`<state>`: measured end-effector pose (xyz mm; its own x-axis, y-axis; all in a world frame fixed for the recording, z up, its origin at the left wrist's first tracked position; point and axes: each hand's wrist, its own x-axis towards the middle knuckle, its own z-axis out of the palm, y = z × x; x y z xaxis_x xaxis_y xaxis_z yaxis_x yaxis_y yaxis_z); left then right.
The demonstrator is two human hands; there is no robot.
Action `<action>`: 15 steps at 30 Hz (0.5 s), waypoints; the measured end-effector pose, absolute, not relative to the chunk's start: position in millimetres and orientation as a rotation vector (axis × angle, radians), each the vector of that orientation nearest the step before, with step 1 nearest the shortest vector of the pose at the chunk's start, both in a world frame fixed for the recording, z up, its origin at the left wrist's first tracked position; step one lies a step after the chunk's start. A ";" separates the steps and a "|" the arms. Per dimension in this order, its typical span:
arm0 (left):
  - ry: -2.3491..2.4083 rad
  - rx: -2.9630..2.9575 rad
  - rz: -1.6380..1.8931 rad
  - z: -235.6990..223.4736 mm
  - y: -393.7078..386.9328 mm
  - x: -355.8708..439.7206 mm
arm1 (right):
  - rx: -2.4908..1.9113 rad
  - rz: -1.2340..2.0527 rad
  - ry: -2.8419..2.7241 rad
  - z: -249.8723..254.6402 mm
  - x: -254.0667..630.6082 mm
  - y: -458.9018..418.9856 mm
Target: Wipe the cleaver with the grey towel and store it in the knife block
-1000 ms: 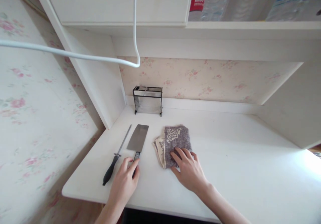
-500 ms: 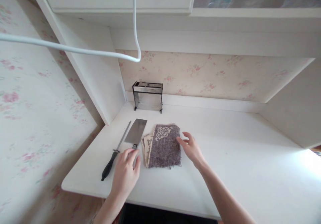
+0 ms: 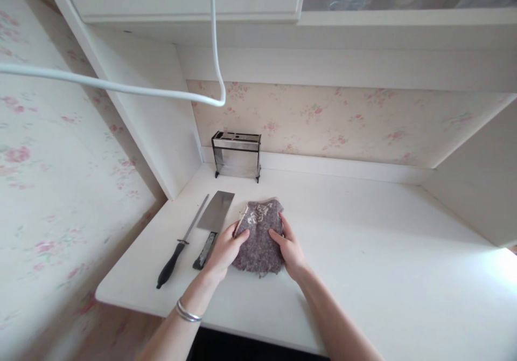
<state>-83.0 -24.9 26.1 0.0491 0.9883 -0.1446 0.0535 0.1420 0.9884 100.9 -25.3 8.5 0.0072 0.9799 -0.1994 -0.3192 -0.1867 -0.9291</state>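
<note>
A folded grey-brown cloth with a cream pattern is gripped from both sides over the white tabletop. My left hand is closed on its left edge, thumb on top and fingers underneath. On the opposite edge my right hand pinches it the same way. The cloth bulges slightly between the two hands; whether its underside touches the tabletop I cannot tell. Just left of my left hand lies a cleaver with a dark handle, blade pointing away. Beside it rests a black-handled sharpening steel.
A knife block with clear sides and a metal top stands at the back left of the white tabletop. A white cable hangs across the upper left. Overhead is a shelf holding plastic-wrapped things.
Both hands have moved in and taken hold of the cloth by its sides. My left hand has come away from the cleaver's handle. The cloth is now squeezed and bent.
</note>
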 end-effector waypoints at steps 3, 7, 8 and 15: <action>1.186 1.034 1.074 20.6 -21.6 -91.5 | -0.956 1.506 -0.823 14.7 101.8 -26.7; 1.480 1.309 1.004 18.9 -21.7 -99.7 | -1.062 1.494 -0.843 6.9 99.4 -22.9; 1.589 1.445 0.920 21.1 -22.9 -100.5 | -1.129 1.457 -0.871 2.2 98.7 -21.7; 2.116 1.938 0.369 38.0 -33.5 -98.6 | -1.524 0.869 -1.331 -15.0 95.6 -25.8</action>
<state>-98.6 -33.5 38.0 -0.0853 0.9963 -0.0117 0.9335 0.0840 0.3486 95.6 -25.8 -15.0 0.1717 0.9837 0.0539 0.3465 -0.0091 -0.9380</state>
